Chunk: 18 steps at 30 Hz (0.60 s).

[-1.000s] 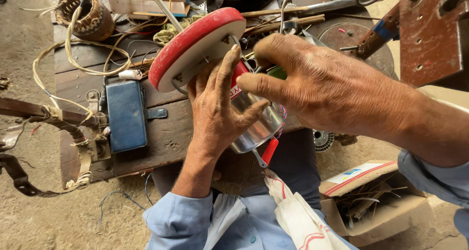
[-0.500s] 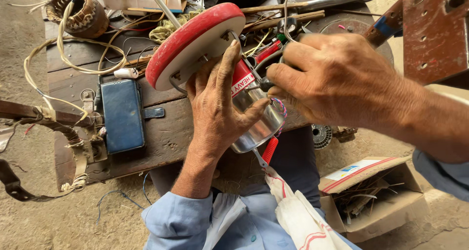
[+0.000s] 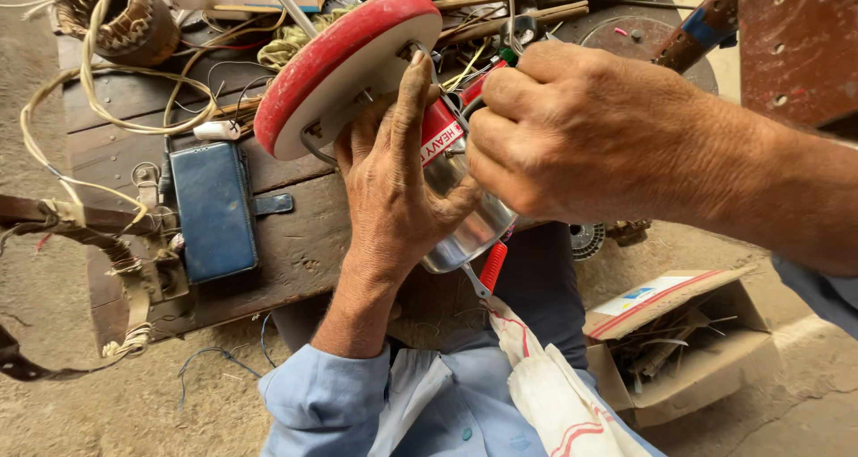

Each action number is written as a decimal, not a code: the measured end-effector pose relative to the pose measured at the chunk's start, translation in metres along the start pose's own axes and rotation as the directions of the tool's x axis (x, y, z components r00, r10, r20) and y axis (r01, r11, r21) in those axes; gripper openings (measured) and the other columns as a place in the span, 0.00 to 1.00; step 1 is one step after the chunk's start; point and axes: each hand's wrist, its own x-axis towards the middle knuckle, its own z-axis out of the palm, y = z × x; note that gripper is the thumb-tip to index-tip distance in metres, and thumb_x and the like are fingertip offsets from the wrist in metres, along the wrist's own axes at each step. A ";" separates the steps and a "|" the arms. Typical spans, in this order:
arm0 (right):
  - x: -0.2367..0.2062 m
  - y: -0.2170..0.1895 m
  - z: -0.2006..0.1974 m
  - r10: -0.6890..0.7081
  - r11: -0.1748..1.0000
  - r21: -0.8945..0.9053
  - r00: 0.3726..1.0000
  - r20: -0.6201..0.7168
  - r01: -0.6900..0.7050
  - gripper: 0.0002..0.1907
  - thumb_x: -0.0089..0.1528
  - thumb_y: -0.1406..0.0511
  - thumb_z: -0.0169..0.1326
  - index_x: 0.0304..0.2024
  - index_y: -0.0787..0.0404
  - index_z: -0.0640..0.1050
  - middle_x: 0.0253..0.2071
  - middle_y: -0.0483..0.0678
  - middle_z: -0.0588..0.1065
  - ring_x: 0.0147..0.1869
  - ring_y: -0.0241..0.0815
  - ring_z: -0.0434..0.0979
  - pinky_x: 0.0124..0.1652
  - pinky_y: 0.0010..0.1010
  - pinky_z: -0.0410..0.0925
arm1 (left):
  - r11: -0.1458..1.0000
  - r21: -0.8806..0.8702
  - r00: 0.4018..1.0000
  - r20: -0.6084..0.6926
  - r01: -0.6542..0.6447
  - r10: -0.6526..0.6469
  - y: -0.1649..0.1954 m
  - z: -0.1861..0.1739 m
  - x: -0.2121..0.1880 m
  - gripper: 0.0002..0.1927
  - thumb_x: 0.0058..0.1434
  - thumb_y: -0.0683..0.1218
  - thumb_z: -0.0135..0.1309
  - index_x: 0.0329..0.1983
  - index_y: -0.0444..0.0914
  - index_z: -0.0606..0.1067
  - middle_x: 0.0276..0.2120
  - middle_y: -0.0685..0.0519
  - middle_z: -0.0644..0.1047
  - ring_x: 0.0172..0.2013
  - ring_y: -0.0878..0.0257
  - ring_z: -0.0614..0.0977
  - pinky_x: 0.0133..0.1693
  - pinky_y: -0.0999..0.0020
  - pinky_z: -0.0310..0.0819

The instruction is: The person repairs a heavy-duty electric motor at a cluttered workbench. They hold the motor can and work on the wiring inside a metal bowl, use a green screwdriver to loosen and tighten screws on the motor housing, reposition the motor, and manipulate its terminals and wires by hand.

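Observation:
My left hand (image 3: 393, 189) grips a shiny metal motor body (image 3: 469, 229) with a red band, tilted over the bench. A round red and white base (image 3: 344, 64) caps its far end. My right hand (image 3: 572, 131) is closed around a tool with a dark handle at the motor's side; its tip is hidden by my fingers. A red-handled tool (image 3: 490, 268) pokes out under the motor.
A worn wooden bench (image 3: 295, 251) holds a blue case (image 3: 213, 209), white cord (image 3: 107, 117), a copper-wound coil (image 3: 125, 15) and loose wires. An open cardboard box (image 3: 688, 345) of wire scraps sits on the ground at right. A rusty metal frame (image 3: 795, 41) stands upper right.
My right hand has closed into a fist at the motor's side and shifted slightly. The view has moved in closer; my left hand keeps its grip.

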 end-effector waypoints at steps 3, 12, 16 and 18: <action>0.005 0.002 0.010 0.024 0.993 0.116 1.000 -0.011 -0.022 0.09 0.56 0.63 0.59 0.23 0.56 0.75 0.22 0.40 0.69 0.34 0.37 0.75 0.31 0.29 0.71 | 0.999 -0.042 0.999 -0.029 -0.033 0.032 -0.004 0.002 -0.002 0.61 0.48 0.51 0.72 0.80 0.47 0.49 0.64 0.56 0.74 0.64 0.55 0.72 0.73 0.46 0.53; 0.021 -0.001 0.015 0.289 0.901 0.208 0.883 0.369 -0.382 0.17 0.64 0.49 0.56 0.33 0.53 0.78 0.23 0.44 0.74 0.29 0.41 0.80 0.30 0.34 0.74 | 0.997 -0.026 0.994 -0.086 -0.068 0.065 -0.023 0.001 -0.012 0.58 0.57 0.55 0.73 0.79 0.45 0.45 0.66 0.54 0.71 0.66 0.53 0.70 0.72 0.46 0.50; 0.018 -0.011 0.004 0.377 0.838 0.142 0.747 0.548 -0.527 0.20 0.66 0.45 0.53 0.39 0.52 0.77 0.23 0.43 0.75 0.28 0.42 0.81 0.31 0.35 0.73 | 0.997 -0.031 0.995 -0.064 -0.075 0.073 -0.014 0.000 -0.010 0.59 0.55 0.56 0.73 0.78 0.44 0.46 0.66 0.52 0.71 0.65 0.51 0.70 0.71 0.48 0.53; 0.018 -0.008 0.000 0.327 0.910 0.136 0.881 0.342 -0.391 0.16 0.62 0.49 0.55 0.36 0.54 0.77 0.24 0.42 0.75 0.30 0.41 0.80 0.31 0.33 0.73 | 0.996 -0.036 0.993 -0.079 -0.087 0.084 -0.010 -0.002 -0.009 0.59 0.55 0.55 0.73 0.79 0.44 0.45 0.65 0.53 0.72 0.63 0.52 0.71 0.71 0.49 0.54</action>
